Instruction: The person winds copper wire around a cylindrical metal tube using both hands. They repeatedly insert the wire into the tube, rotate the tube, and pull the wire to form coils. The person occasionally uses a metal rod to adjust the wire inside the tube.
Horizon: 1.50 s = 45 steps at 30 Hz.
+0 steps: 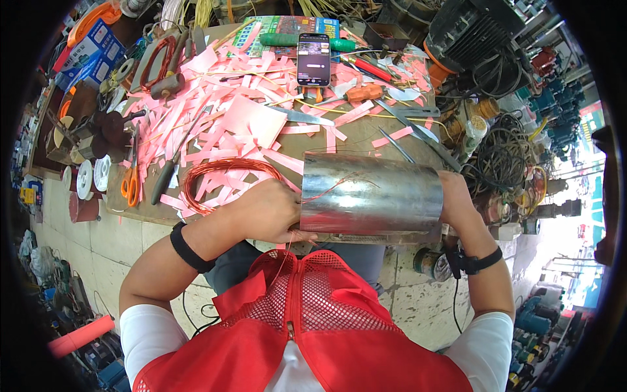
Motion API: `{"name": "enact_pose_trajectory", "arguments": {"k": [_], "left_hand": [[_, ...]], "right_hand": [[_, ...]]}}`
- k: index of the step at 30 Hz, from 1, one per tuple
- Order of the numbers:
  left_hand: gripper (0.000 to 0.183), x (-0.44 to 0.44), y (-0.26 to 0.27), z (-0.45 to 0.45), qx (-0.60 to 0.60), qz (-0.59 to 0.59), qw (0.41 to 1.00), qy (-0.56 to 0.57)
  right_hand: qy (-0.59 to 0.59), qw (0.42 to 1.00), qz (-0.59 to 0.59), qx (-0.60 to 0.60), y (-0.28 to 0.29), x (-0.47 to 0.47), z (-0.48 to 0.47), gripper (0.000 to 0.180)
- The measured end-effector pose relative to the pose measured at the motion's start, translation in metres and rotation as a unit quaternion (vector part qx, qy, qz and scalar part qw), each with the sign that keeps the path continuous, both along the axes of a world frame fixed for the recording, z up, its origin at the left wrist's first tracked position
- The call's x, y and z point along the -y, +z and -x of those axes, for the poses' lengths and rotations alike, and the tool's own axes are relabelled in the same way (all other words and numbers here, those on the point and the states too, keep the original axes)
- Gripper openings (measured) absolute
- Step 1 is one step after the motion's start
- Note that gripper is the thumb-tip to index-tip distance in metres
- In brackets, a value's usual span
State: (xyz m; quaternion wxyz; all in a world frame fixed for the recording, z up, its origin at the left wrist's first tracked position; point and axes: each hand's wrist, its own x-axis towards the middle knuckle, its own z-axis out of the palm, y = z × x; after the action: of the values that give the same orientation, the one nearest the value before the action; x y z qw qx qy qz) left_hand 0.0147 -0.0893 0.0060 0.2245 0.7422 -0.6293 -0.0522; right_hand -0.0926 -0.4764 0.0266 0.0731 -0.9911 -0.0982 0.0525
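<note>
A shiny metal cylinder [370, 196], like a motor stator housing, lies on its side at the table's front edge. My left hand [274, 208] is against its left end, some fingers hidden there and others showing below. Thin copper wire [292, 240] hangs beneath that hand, and loose strands [348, 182] cross the cylinder's surface. At the opposite end is my right hand [454, 196], its fingers hidden by the cylinder. What either hand grips inside cannot be seen. Just behind my left hand lies a coil of copper wire [230, 165] on pink paper strips.
Pink insulation paper strips [171, 115] litter the worktable [416, 142]. Orange-handled scissors [131, 183], a black-handled tool [166, 179], a screwdriver [363, 93] and a hammer [167, 86] lie about. A phone [313, 61] stands at the back. A large motor [465, 36] is at back right.
</note>
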Motion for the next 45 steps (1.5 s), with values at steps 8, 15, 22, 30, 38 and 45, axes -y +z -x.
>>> {"name": "enact_pose_trajectory", "arguments": {"k": [8, 15, 22, 30, 38, 45], "left_hand": [[0.063, -0.007, -0.009, 0.013, -0.045, -0.052, 0.996, 0.058], [0.023, -0.012, 0.007, 0.01, -0.048, -0.092, 0.994, 0.018], [0.027, -0.02, 0.007, -0.009, -0.077, 0.09, 0.993, 0.01], [0.047, 0.003, -0.038, -0.009, -0.07, 0.107, 0.992, -0.021], [0.044, 0.008, -0.038, -0.01, -0.047, 0.084, 0.995, 0.014], [0.042, 0.006, -0.051, -0.009, -0.095, 0.109, 0.989, 0.042]], "right_hand": [[-0.263, 0.846, -0.383, -0.263, 0.013, 0.026, 0.025, 0.011], [-0.21, 0.902, -0.374, 0.038, -0.004, 0.026, -0.018, 0.022], [-0.065, 0.967, -0.182, 0.164, 0.004, -0.005, 0.06, 0.029], [0.101, 0.947, -0.299, 0.055, -0.036, -0.006, 0.044, 0.042], [0.276, 0.94, -0.177, 0.094, -0.023, -0.003, 0.003, 0.033], [0.278, 0.934, -0.217, 0.062, -0.031, 0.004, -0.002, 0.043]]}}
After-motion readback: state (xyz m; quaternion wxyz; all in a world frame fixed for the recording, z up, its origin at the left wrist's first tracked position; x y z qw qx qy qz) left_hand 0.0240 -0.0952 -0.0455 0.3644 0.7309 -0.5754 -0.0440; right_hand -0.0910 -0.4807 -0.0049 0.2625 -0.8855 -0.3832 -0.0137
